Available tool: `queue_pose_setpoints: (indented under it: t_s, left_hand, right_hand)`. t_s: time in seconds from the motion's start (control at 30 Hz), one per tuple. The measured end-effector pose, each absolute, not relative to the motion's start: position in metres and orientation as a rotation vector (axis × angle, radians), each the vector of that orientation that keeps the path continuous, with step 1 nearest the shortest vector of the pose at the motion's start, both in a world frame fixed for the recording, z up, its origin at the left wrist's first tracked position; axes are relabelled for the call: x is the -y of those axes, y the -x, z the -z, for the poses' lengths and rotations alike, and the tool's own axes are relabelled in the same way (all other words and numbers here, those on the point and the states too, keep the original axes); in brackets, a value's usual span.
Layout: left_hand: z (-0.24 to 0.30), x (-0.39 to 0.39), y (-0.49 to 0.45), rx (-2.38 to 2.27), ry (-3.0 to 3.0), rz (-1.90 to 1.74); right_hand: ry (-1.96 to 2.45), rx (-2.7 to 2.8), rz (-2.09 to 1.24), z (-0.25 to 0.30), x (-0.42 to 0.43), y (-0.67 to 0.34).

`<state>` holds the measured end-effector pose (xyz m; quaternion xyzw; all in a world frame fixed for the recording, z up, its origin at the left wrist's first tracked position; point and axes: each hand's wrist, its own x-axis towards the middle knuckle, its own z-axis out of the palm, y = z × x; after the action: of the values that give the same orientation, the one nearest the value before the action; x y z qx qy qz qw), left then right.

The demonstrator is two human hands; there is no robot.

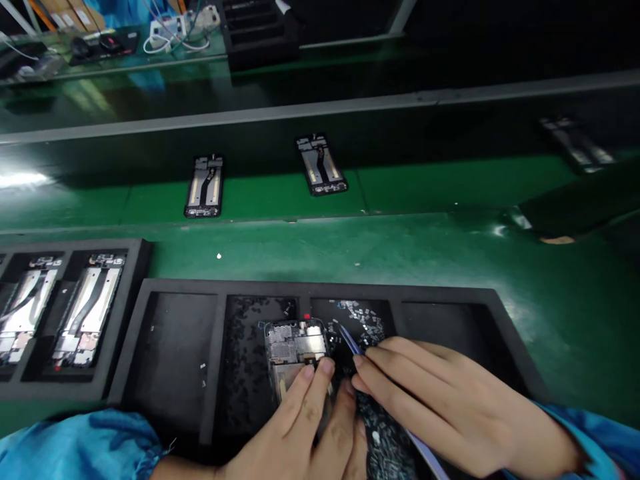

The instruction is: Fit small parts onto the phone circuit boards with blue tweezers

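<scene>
My left hand [305, 427] grips an opened phone [299, 343], with fingertips pressed on its lower part. The phone's upper end shows metal shields and a small red tab, and it rests over a divider of a black foam tray [173, 288]. In my right hand [450, 407] is a pair of purple tweezers [353, 341], held closed between thumb and fingers. Their tips point at small parts just right of the phone's top corner. Tiny silvery parts [363, 317] lie scattered in the compartment by the tips; dark tiny parts [250, 353] fill the compartment to the left.
Another foam tray [145, 250] with opened phones [93, 310] stands at the left. Behind, on a green belt [260, 190], lie opened phones, one left [205, 187], one in the middle [321, 165], one far right [577, 143]. Another person's arm [575, 207] reaches in from the right.
</scene>
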<state>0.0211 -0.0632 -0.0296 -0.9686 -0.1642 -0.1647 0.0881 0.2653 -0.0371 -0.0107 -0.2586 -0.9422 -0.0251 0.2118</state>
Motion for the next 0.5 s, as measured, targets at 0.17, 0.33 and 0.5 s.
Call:
queue_pose_setpoints:
  t_s: [0.17,0.33,0.5]
  left_hand:
    - [0.029,0.064,-0.021,0.507,2.893,0.540]
    - [0.031,0.065,-0.023,0.538,2.905,0.596]
    - [0.033,0.067,-0.025,0.569,2.901,0.667]
  right_hand:
    - [0.770,2.608,0.102,0.009,0.036,-0.258]
    - [0.777,2.611,0.115,0.018,0.042,-0.258]
    - [1.037,2.271,-0.185,0.002,0.044,-0.267]
